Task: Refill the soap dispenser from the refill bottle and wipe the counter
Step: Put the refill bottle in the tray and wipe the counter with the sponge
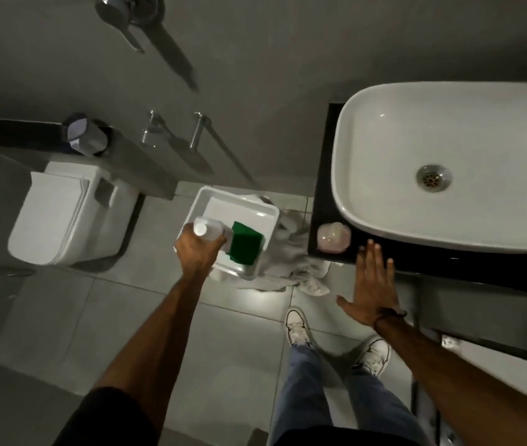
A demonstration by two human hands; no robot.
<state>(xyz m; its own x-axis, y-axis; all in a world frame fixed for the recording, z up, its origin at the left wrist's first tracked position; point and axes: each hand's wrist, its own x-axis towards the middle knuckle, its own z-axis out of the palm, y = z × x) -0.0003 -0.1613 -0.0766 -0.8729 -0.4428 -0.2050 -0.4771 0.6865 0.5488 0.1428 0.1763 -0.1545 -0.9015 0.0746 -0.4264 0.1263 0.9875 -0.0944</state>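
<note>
White plastic showed between the fingers of the left hand point(198, 249), which was wrapped tight around the refill bottle point(206, 229). The hand held the bottle over a white tub point(265, 210) on the floor. Just past the knuckles, inside the tub, lay a green sponge point(245, 243). A crumpled cloth point(300, 268) sat on the floor tiles between that hand and the other one.

The right hand point(374, 284) was flat and open, holding nothing. Its fingertips were at the edge of the black counter point(323, 175); I could not tell if they touched it. Just beyond those fingertips stood the pink soap dispenser point(334, 237), close to the counter's corner. Farther out sat the white sink point(368, 156).

The dispenser looked easy to knock off, since it sat so near the corner; a bump from the open hand could send it to the tiles. The bottle could slip too if it was wet or soapy. Whether its cap was on tight was unclear, so soap might spill when it was tipped.
</note>
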